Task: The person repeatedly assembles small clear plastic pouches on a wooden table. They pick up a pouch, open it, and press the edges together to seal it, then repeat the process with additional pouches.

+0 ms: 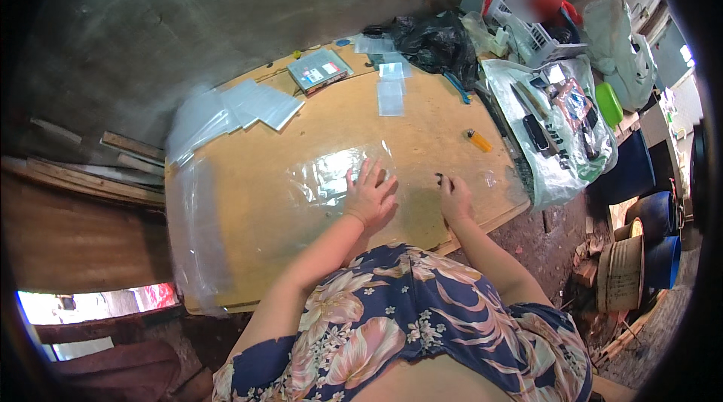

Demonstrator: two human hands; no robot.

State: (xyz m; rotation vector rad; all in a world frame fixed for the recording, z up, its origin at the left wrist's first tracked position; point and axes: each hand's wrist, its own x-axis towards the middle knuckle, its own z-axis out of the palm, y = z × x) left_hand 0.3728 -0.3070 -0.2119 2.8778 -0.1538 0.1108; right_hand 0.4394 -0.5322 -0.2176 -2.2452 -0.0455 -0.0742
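My left hand (369, 195) lies flat with its fingers spread on a clear plastic sheet (324, 174) that catches the light at the middle of the table. To its right, my right hand (456, 199) is closed in a pinch just above the tabletop. A small dark object (439, 178) shows at its fingertips, too small to name. Beyond that hand lies an orange lighter (479, 141). Small clear plastic bags (391, 97) are laid out near the table's far edge, with larger clear sheets (260, 105) fanned at the far left.
A flat box (319, 71) and a black plastic bag (437, 41) sit along the back of the wooden table (248, 176). On the right, a white plastic bag (520, 78) carries knives and small items beside a white basket (546, 44). Buckets (621, 274) stand below right.
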